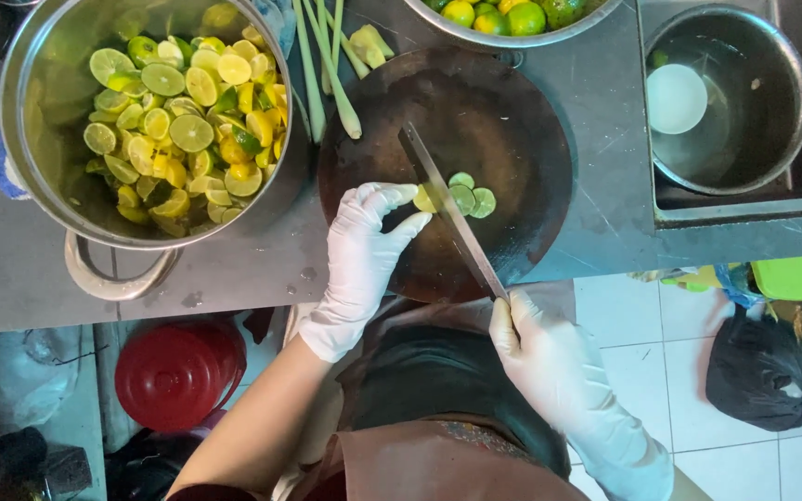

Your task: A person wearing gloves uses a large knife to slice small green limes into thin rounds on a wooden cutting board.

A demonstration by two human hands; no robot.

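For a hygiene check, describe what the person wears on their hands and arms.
Both hands wear thin white disposable gloves, smooth and slightly wrinkled, with no markings. The left hand has its glove ending in a loose cuff just past the wrist; the forearm above it has no sleeve. The right hand has a glove reaching further up the forearm. No watch or jewellery shows.

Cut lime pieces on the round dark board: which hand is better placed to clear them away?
Probably the left hand: its white-gloved fingers already rest by the cut lime pieces on the round dark wooden board. The right hand is occupied gripping the long steel knife.
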